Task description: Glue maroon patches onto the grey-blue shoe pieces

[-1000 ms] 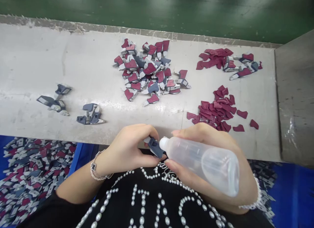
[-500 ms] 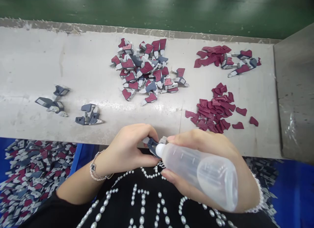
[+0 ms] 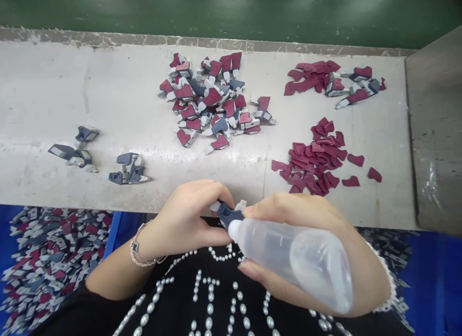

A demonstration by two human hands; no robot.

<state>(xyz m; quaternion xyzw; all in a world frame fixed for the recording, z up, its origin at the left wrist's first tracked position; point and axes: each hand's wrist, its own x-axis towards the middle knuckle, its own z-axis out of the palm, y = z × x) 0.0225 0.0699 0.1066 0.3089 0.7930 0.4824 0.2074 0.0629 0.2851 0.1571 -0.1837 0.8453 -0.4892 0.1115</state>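
Note:
My left hand (image 3: 191,215) pinches a small dark blue-grey and white part (image 3: 227,213) between thumb and fingertips, just in front of the worktop edge. My right hand (image 3: 306,215) is wrapped round a translucent squeeze bottle (image 3: 296,259), which lies tilted with its white tip (image 3: 234,230) against or very near the part's lower side. My right fingertip reaches the part's right end. Past my hands, a pile of maroon pieces (image 3: 315,158) and a heap of assembled maroon, white and blue-grey parts (image 3: 216,100) lie on the worktop.
On the worktop (image 3: 126,85), blue-grey parts (image 3: 132,170) lie at left and more maroon pieces (image 3: 312,76) at back right. Blue bins (image 3: 115,232) full of parts stand below the front edge. A metal panel (image 3: 436,134) bounds the right side, a green surface (image 3: 216,18) the back.
The bottle tip has shifted slightly left and down along the part, uncovering more of its dark blue-grey face. The view has shifted a little. Both hands keep their holds.

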